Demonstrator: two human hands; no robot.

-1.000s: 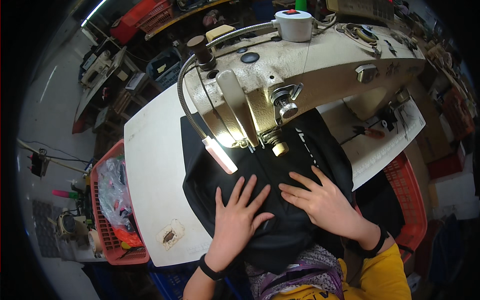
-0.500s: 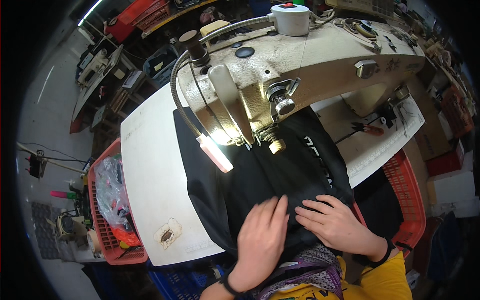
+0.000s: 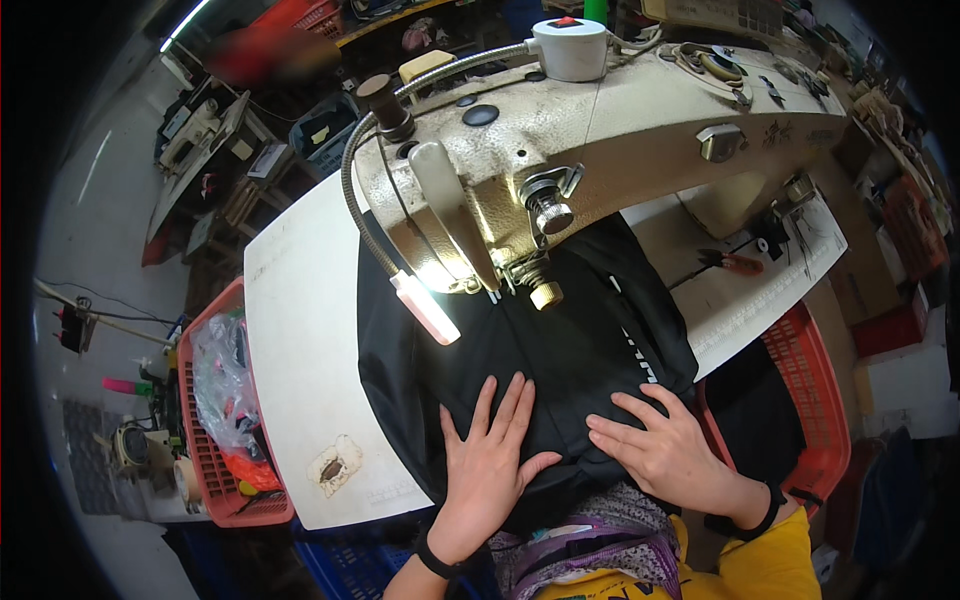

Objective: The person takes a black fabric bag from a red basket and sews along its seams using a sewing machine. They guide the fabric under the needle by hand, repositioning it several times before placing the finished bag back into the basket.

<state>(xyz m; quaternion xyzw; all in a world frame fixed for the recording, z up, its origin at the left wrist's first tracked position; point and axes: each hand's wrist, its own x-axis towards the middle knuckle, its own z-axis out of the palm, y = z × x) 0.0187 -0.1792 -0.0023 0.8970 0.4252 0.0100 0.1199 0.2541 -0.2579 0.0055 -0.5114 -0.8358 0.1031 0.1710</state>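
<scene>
Black fabric [image 3: 560,350] with white printing along its right side lies across the sewing machine table and passes under the needle area. My left hand [image 3: 485,460] rests flat on the near left part of the cloth, fingers spread. To its right, my right hand [image 3: 665,445] lies on the cloth near its right edge, fingers stretched out and slightly apart. Above the cloth stands the beige sewing machine [image 3: 640,130], its presser foot area [image 3: 497,292] over the fabric just beyond my hands. A small lit lamp [image 3: 428,310] on a bendable metal neck shines there.
Dark-handled snips with orange [image 3: 740,263] lie on the table [image 3: 300,300] right of the machine. A red basket [image 3: 222,505] holding clear plastic bags stands at the left. Another red basket [image 3: 815,380] with black cloth is at the right. Further machines stand at the far left.
My left hand has moved left and its fingers have spread on the cloth. The fabric has shifted slightly, its printing now more folded. My right hand stays nearly in place.
</scene>
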